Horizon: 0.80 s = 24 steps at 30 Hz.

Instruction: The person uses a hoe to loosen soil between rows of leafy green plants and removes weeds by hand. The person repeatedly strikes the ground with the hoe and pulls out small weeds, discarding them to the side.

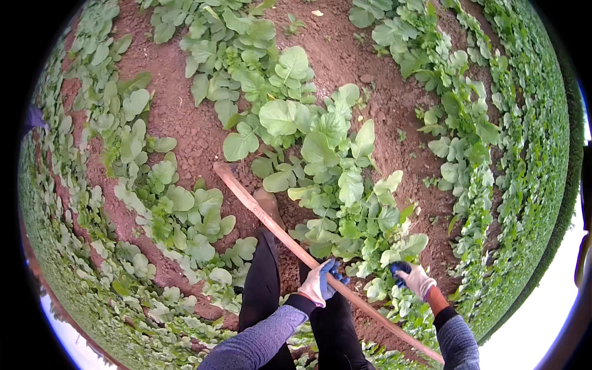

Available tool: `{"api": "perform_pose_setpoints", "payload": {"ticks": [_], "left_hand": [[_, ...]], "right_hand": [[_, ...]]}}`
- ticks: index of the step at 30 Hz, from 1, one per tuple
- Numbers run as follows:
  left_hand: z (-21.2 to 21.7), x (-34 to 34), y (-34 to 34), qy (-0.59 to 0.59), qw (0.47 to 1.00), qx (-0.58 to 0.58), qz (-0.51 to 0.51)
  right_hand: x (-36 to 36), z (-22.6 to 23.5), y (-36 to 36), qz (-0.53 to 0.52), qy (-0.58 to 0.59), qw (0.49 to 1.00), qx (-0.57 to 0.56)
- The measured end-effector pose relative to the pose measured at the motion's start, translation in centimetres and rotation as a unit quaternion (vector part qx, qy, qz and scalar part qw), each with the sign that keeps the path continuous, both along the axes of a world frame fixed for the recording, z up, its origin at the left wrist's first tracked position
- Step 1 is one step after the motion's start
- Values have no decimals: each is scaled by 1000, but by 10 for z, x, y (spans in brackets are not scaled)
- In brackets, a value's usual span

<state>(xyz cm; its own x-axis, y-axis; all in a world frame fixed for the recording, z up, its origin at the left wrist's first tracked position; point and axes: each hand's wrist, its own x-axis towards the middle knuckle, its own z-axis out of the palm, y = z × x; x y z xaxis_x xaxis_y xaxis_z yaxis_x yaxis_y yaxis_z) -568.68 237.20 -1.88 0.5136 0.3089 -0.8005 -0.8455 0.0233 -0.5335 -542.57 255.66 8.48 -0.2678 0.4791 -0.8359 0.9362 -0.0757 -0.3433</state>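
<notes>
Head view shows the left hand [319,283], in a white glove with blue-coated fingers, wrapped around a long, smooth, pale-brown wooden handle [271,223], which slants past dark trousers [260,277] to end low over the soil beside the plants. The right hand [415,279], gloved alike, is off the handle, fingers curled at broad, soft-lobed green leaves [410,245]; whether they pinch anything, I cannot tell. Work looks partway along: reddish-brown soil [176,117] lies loose and crumbly leftward, while small green sprouts [294,25] right of the middle row are probably left.
</notes>
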Motion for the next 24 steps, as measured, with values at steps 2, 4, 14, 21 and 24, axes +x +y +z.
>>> {"api": "perform_pose_setpoints", "payload": {"ticks": [2, 4, 14, 21, 24], "left_hand": [[28, -25, 3, 45, 999, 29, 10], [35, -34, 5, 83, 996, 23, -13], [84, -87, 24, 209, 977, -31, -40], [98, -391, 138, 500, 863, -59, 28], [118, -486, 169, 618, 784, -55, -37]], "right_hand": [[8, 73, -41, 48, -149, 959, -238], [69, 150, -84, -59, -113, 944, -305], [66, 279, -132, -250, -264, 893, -267], [-80, 153, -114, -69, -59, 984, -151], [-336, 138, -50, 105, -2, 994, -28]]}}
